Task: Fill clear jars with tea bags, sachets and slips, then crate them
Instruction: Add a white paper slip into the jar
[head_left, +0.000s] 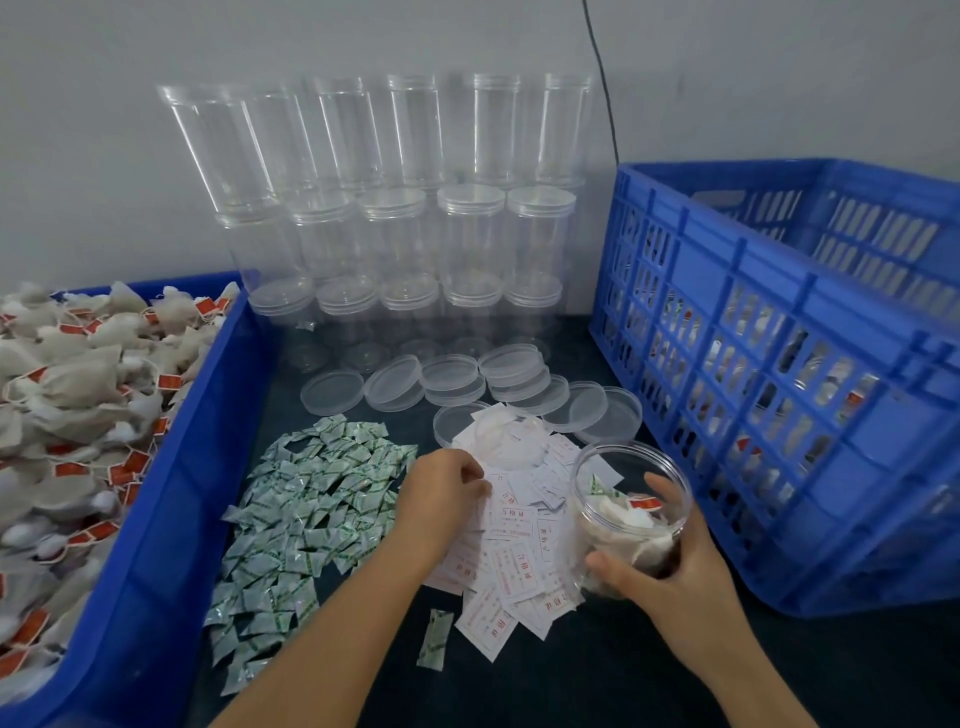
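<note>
The right hand (670, 551) gripped an open jar (626, 512), thumb on its near side and fingers curled round the far side, holding it tilted on the dark surface (597, 675). Tea bags with red tags and a green sachet lay inside the jar. Just left of that hand, the left hand (447, 493) rested on the slips (511, 551), its fingers curled and pinching at one of the white papers. Left of the left hand spread the sachets (306, 514), one lying apart near the forearm. Further left stood a blue bin (171, 519) heaped with tea bags (78, 405). Beyond both hands lay loose lids (452, 379), and behind them stacked empty jars (405, 208) against the wall. Right of the right hand stood the blue crate (789, 415), filled jars showing through its slots.
</note>
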